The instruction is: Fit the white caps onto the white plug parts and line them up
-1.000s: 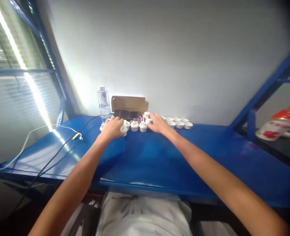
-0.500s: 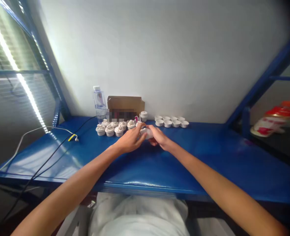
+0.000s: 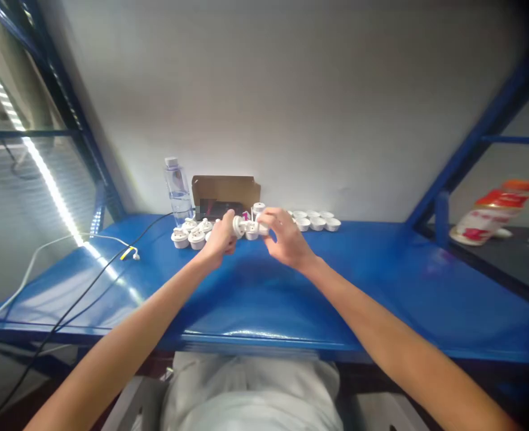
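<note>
Two hands above blue worktop (image 3: 291, 287): left hand (image 3: 219, 239) pinches white socket piece (image 3: 239, 225); right hand (image 3: 282, 236) closed on second white piece (image 3: 260, 227), parts touching. Risk: pinch slips, piece drops among grouped sockets (image 3: 188, 233), toppling them.

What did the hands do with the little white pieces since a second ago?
Both hands came back from the rows at the wall and met over the blue table. The left hand now holds a white piece lifted off the table, and the right hand pinches a small white part against it. The water bottle, cardboard box and row of white cups stayed put.
</note>
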{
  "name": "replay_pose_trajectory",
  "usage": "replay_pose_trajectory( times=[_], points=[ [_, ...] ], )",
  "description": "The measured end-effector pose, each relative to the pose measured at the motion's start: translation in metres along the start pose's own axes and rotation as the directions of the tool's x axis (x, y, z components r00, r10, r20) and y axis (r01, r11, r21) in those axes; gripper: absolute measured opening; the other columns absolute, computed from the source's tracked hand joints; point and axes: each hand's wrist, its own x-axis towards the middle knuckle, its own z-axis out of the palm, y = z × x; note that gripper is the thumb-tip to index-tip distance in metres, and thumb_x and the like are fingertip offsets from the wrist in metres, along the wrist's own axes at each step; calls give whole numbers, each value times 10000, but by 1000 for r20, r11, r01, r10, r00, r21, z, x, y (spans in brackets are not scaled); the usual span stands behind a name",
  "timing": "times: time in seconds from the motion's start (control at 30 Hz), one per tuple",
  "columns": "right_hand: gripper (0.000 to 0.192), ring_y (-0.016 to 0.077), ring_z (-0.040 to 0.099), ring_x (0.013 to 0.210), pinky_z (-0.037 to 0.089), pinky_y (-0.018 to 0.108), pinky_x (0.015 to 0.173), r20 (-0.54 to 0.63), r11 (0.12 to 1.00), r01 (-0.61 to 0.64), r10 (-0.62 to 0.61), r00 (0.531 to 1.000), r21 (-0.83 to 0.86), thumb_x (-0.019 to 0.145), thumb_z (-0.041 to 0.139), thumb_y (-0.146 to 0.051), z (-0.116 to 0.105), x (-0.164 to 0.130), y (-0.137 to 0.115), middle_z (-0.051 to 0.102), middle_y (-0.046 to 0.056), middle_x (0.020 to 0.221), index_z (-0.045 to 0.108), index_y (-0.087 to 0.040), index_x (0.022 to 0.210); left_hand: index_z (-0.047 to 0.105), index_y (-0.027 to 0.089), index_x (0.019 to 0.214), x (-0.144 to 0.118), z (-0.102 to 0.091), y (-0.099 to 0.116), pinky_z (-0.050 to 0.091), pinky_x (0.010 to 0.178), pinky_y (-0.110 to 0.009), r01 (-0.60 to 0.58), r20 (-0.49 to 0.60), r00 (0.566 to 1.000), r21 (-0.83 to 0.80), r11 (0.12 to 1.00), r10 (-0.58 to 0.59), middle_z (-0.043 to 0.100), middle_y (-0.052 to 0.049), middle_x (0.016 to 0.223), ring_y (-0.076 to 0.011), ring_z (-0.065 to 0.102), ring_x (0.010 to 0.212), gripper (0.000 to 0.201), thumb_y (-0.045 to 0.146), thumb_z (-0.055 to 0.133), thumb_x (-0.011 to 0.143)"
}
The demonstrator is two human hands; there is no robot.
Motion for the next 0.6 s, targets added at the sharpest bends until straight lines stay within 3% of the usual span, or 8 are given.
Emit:
replay_pose_trajectory(
  times=[0.07, 0.13, 0.2, 0.3, 0.37, 0.47, 0.53, 0.6],
  points=[
    [295, 291, 564, 1183, 444, 437, 1013, -36, 982, -1, -6, 999, -188, 862, 630, -234, -8, 0, 18, 587, 105, 1247, 617, -253, 1156, 423, 219, 694, 8, -8, -1, 250, 453, -230, 12, -38, 999, -76, 997, -15, 309, 65, 508, -88, 296, 415, 436, 601, 527, 877],
    [272, 272, 615, 1065, 480, 405, 938, -16, 955, -123, 123, 992, -271, 839, 671, -312, -11, -3, 38, 621, 84, 1137, 622, -238, 1097, 522, 199, 794, 14, -15, -1, 328, 466, -233, -4, -70, 998, -139, 990, -6, 498, 26, 589, -99, 427, 457, 361, 548, 607, 835],
    [282, 262, 637, 958, 492, 382, 854, 40, 912, -253, 281, 959, -324, 816, 692, -405, -10, -8, 57, 655, 57, 998, 610, -226, 1017, 591, 180, 920, 17, -20, 1, 435, 552, -249, 1, -30, 1000, -222, 975, -8, 654, -35, 787, -132, 582, 604, 343, 486, 673, 789],
    [352, 259, 642, 891, 480, 360, 781, 99, 848, -374, 438, 894, -377, 818, 672, -474, -4, -13, 72, 675, 52, 933, 579, -220, 1043, 645, 156, 943, 16, -23, 5, 503, 720, -270, -23, 88, 995, -303, 953, 52, 698, -69, 957, -171, 660, 822, 304, 356, 728, 729],
    [408, 265, 642, 924, 473, 352, 771, 127, 838, -381, 459, 880, -390, 825, 662, -492, -1, -15, 75, 680, 76, 1005, 560, -220, 1111, 671, 145, 916, 13, -22, 9, 508, 797, -291, -42, 147, 985, -295, 955, 89, 697, -67, 968, -189, 662, 887, 260, 269, 732, 695],
    [489, 289, 617, 1050, 465, 355, 808, 92, 846, -338, 408, 908, -411, 787, 701, -494, -2, -13, 69, 650, 114, 1163, 542, -219, 1159, 696, 138, 949, 8, -20, 11, 504, 846, -328, -19, 223, 972, -220, 975, 69, 696, -78, 984, -214, 659, 938, 284, 209, 715, 675],
    [474, 275, 632, 996, 465, 348, 786, 46, 849, -341, 391, 919, -403, 791, 695, -483, -3, -12, 61, 674, 92, 1069, 539, -219, 1152, 698, 140, 975, 5, -19, 11, 500, 851, -339, -8, 238, 970, -174, 985, 50, 692, -81, 992, -215, 654, 945, 309, 212, 716, 675],
    [411, 238, 652, 820, 464, 330, 713, 64, 860, -371, 417, 906, -349, 840, 641, -474, -2, -11, 53, 681, 32, 843, 539, -223, 1148, 693, 146, 990, 4, -19, 10, 496, 848, -343, -1, 232, 972, -138, 990, 34, 688, -76, 986, -207, 648, 932, 325, 226, 728, 677]
  ],
)
